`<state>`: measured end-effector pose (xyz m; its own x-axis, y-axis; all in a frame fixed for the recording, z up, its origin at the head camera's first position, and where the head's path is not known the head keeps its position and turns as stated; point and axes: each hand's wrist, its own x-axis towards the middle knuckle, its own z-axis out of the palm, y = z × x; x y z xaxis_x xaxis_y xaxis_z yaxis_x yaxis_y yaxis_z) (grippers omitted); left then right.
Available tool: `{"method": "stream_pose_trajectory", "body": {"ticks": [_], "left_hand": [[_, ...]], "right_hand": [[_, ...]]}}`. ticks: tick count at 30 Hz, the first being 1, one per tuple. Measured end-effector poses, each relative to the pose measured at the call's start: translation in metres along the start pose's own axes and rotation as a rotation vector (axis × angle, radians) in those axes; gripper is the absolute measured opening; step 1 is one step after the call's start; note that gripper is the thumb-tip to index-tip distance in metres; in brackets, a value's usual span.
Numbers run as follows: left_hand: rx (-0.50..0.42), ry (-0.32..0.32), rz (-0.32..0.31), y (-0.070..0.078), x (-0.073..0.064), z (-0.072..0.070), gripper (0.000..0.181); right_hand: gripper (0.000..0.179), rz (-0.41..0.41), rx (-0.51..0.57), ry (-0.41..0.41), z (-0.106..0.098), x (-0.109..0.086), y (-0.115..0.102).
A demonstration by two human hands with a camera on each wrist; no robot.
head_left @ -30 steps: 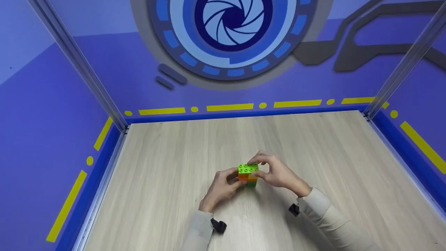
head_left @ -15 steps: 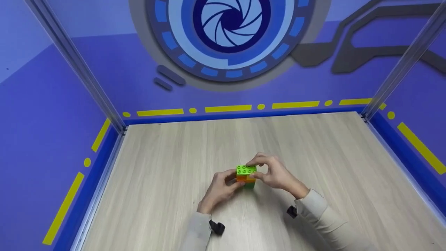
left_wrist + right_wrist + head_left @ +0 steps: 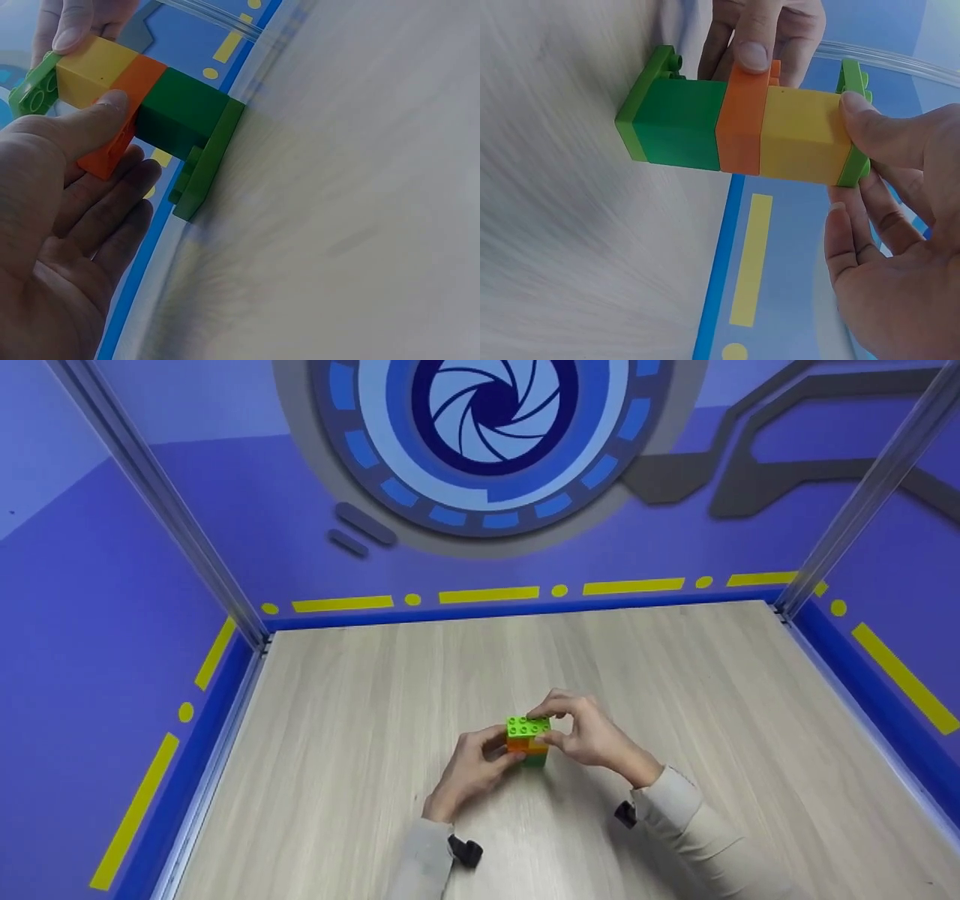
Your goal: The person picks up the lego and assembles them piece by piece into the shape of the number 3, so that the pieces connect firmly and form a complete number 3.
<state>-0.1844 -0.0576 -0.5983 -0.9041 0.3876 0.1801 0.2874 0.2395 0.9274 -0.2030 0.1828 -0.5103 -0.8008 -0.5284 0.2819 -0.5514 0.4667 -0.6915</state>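
Note:
A short tower of toy building bricks stands on the table between both hands. From the bottom, the right wrist view shows a light green thin brick (image 3: 635,120), a dark green block (image 3: 679,124), an orange brick (image 3: 740,131), a yellow block (image 3: 802,139) and a light green studded brick (image 3: 852,166) on top. The left hand (image 3: 469,769) grips the orange brick, its thumb on one side. With thumb and fingers, the right hand (image 3: 592,735) pinches the top light green brick, the thumb also touching the yellow block's edge. Fingers partly cover the tower in the head view.
The pale wooden table (image 3: 360,697) spreads around the hands. Blue and purple printed panels (image 3: 450,570) wall it at the back and sides, with metal posts (image 3: 180,532) at the back corners. Each wrist carries a small black camera (image 3: 466,851).
Both hands keep their hold and the tower looks the same. The whole head view has shifted slightly, so everything sits a little further left and lower.

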Motion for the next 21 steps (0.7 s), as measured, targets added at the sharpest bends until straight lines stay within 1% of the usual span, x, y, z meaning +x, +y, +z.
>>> {"method": "stream_pose_trajectory", "body": {"ticks": [4,8,16,21], "left_hand": [[-0.018,-0.006,0.003,0.001,0.0,-0.001,0.043],[-0.014,-0.007,-0.003,0.002,0.0,-0.004,0.043],[-0.023,-0.004,0.005,0.001,-0.001,-0.015,0.043],[-0.03,-0.008,0.006,0.0,-0.002,-0.017,0.043]], "right_hand": [[0.031,0.0,-0.013,-0.009,-0.002,0.001,0.0],[0.033,0.021,-0.014,-0.038,-0.004,0.002,-0.002],[0.033,0.044,0.024,-0.07,-0.007,0.005,-0.003],[0.034,0.036,0.046,-0.081,-0.007,0.002,-0.001]]}}
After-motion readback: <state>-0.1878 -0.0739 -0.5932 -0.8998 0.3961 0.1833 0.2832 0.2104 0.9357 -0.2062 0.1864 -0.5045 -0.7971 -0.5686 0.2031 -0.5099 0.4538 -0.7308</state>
